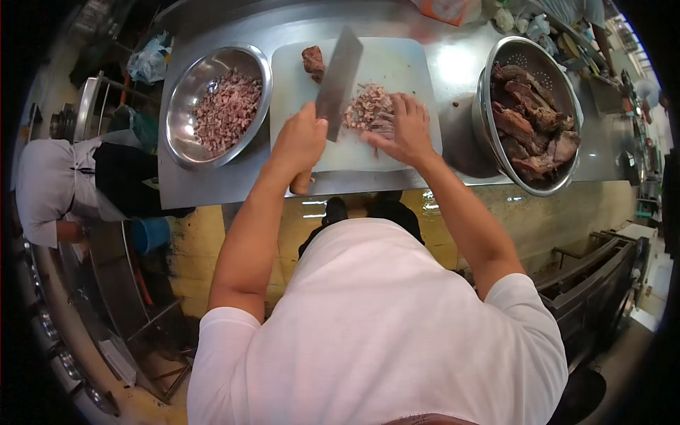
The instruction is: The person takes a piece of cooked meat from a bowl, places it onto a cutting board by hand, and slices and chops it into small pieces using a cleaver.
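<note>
Chopped meat sits just right of the middle of the cutting board, your landmark. Step in hand looks like fine dicing: some bits are small, the strips by your right hand are longer. That hand is spread over them, fingers laid on top, thumb out toward the blade (can't tell how hard it presses). Your left hand is wrapped around the handle of the cleaver, blade up the board's middle, left of the pile; can't tell if the edge touches down. I'd say the next cut calls for thumb and fingertips tucked back and strips bunched square to the edge. One uncut chunk lies at the board's far left. Left of the board: bowl of diced meat. Right of it: colander with big pieces. All on the metal worktop.
</note>
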A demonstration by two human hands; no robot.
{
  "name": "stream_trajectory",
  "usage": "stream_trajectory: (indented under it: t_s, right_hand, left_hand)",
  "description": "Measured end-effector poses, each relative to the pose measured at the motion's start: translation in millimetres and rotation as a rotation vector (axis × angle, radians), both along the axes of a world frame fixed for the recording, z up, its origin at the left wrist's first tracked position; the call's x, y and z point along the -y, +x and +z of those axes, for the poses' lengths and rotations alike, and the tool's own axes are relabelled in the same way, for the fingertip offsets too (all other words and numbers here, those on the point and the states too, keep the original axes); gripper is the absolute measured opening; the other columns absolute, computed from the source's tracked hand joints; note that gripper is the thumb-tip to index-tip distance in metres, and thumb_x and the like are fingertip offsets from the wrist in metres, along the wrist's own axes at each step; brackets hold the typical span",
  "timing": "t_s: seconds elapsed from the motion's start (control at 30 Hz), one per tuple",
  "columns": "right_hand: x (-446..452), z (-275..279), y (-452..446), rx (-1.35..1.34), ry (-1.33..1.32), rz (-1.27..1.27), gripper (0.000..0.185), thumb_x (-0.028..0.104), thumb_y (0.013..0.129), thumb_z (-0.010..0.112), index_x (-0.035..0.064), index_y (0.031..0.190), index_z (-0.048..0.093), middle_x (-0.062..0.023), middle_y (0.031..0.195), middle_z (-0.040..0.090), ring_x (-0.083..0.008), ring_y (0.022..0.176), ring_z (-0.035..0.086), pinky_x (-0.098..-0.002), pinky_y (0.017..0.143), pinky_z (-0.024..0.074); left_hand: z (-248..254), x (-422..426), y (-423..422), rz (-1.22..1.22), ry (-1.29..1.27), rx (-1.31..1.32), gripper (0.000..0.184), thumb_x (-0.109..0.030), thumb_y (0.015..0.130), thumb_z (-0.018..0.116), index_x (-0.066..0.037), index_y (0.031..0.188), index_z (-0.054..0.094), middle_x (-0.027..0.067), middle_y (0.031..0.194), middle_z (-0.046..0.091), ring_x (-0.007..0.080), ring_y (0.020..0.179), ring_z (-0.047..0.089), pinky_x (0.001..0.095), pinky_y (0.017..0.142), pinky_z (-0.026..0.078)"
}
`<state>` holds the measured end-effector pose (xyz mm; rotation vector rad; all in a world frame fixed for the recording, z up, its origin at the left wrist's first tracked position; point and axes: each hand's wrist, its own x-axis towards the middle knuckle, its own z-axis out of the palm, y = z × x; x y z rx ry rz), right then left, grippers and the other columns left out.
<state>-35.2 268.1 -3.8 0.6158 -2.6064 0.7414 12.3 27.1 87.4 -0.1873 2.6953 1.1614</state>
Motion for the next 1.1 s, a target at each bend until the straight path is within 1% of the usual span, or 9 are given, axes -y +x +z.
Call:
stream_trajectory:
  t_s: [0.03,0.1,0.3,0.33,0.4,0.47,0.6,0.97,1.1]
  right_hand:
    - [-1.5,3.3,9.1,-0.028,0.073,-0.011,0.064,0.029,0.083,0.079,0.0011,0.135,0.056,-0.0224,0.132,0.058,-0.0426,0.123,0.055,-0.0512,0.104,0.044]
    - [-6.1,-6.6,13.9,0.103,0.269,0.011,0.095,0.042,0.078,0.082,-0.0009,0.152,0.04,-0.0249,0.147,0.049,-0.045,0.135,0.046,-0.054,0.114,0.0368]
    - [-33.3,-16.0,-6.2,0.248,0.147,0.221,0.094,0.037,0.079,0.081,-0.002,0.154,0.038,-0.026,0.149,0.048,-0.0456,0.136,0.046,-0.0516,0.115,0.037]
    - [-32.0,-16.5,-5.3,0.245,0.154,0.217,0.094,0.037,0.079,0.081,-0.002,0.154,0.038,-0.026,0.149,0.048,-0.0456,0.136,0.046,-0.0516,0.115,0.037]
    - [-25.5,-13.7,-5.2,0.043,0.116,0.176,0.07,0.022,0.085,0.075,0.0024,0.146,0.048,-0.0243,0.137,0.055,-0.0432,0.125,0.053,-0.0497,0.107,0.0435]
    - [-10.7,-12.9,-5.5,0.079,-0.021,0.088,0.054,0.019,0.087,0.071,0.0048,0.136,0.054,-0.0215,0.128,0.058,-0.0422,0.118,0.055,-0.0503,0.101,0.0449]
    - [9.6,-41.4,-20.1,-0.051,-0.062,-0.12,0.017,0.012,0.09,0.064,0.0092,0.107,0.063,-0.0131,0.107,0.062,-0.0395,0.1,0.057,-0.0525,0.087,0.0458]
    - [7.5,-42.9,-22.0,-0.066,-0.121,-0.082,0.017,0.008,0.084,0.066,0.0087,0.101,0.062,-0.0118,0.102,0.063,-0.0385,0.096,0.058,-0.05,0.084,0.0478]
    - [4.4,-40.5,-19.9,-0.083,-0.166,-0.038,0.017,0.007,0.083,0.066,0.0059,0.099,0.061,-0.0139,0.097,0.062,-0.0384,0.095,0.059,-0.0502,0.083,0.0488]
  left_hand:
    - [6.9,5.7,3.2,0.063,0.07,0.079,0.023,-0.017,0.1,0.056,0.004,0.106,0.053,0.0317,0.092,0.069,0.0496,0.087,0.069,0.0555,0.081,0.054]
    - [-3.8,17.9,10.4,0.044,0.023,-0.014,0.022,-0.018,0.1,0.057,0.004,0.105,0.052,0.0286,0.087,0.069,0.0452,0.075,0.07,0.0522,0.074,0.055]
    - [-2.0,20.6,44.6,0.094,0.233,0.212,0.022,-0.018,0.101,0.057,0.003,0.101,0.05,0.0296,0.086,0.069,0.0501,0.081,0.068,0.0566,0.077,0.053]
    - [-20.0,21.0,46.8,0.034,0.161,0.071,0.019,-0.016,0.101,0.056,0.001,0.103,0.049,0.0241,0.079,0.067,0.0409,0.069,0.068,0.0515,0.067,0.053]
    - [-33.9,22.5,49.9,-0.028,0.091,-0.079,0.017,-0.015,0.101,0.056,-0.001,0.105,0.048,0.0186,0.072,0.065,0.0317,0.058,0.067,0.0463,0.056,0.053]
    - [-31.3,9.3,54.3,-0.089,0.029,-0.197,0.017,-0.014,0.101,0.055,0.001,0.105,0.047,0.028,0.077,0.067,0.05,0.072,0.066,0.0576,0.07,0.052]
    - [-5.9,-12.7,56.7,-0.17,-0.024,-0.057,0.017,-0.014,0.101,0.053,0.001,0.106,0.046,0.0331,0.082,0.066,0.0584,0.083,0.062,0.064,0.078,0.047]
    - [36.2,-63.6,65.0,-0.262,-0.359,0.071,0.019,-0.002,0.091,0.051,0.003,0.109,0.045,0.035,0.086,0.068,0.057,0.087,0.067,0.0636,0.084,0.05]
    - [-19.2,-83.7,12.9,-0.226,-0.375,0.031,0.02,-0.001,0.091,0.05,0.004,0.11,0.046,0.0354,0.089,0.068,0.0561,0.089,0.067,0.0637,0.085,0.05]
